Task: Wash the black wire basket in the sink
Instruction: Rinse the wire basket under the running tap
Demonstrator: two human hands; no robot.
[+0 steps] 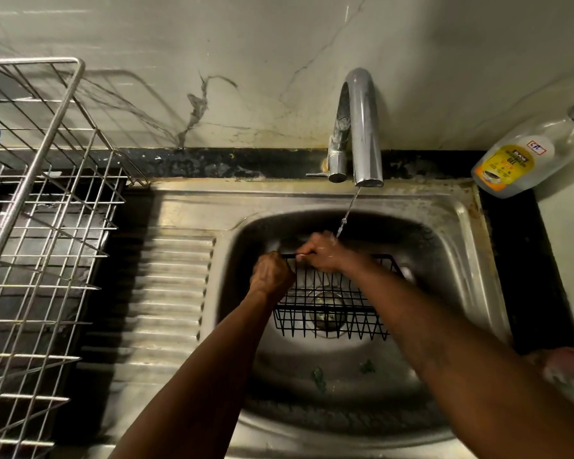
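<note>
Sink point(345, 200): holding the basket point(332, 326), walls close around.
Rack point(40, 207): standing left, well apart.
Basket: sitting over the drain point(325, 318).
Tap point(362, 127): dripping water point(345, 217) beside the right hand point(322, 255).
Bottle point(511, 164): standing far right.
Hands: left hand point(270, 273) and right hand gripping the basket's top wire.

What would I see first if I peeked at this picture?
Two hands in the middle: the left hand and right hand both grip the top edge of a black wire basket standing in the steel sink. A thin stream of water falls from the tap toward the right hand. A big silver rack stands at the left.
</note>
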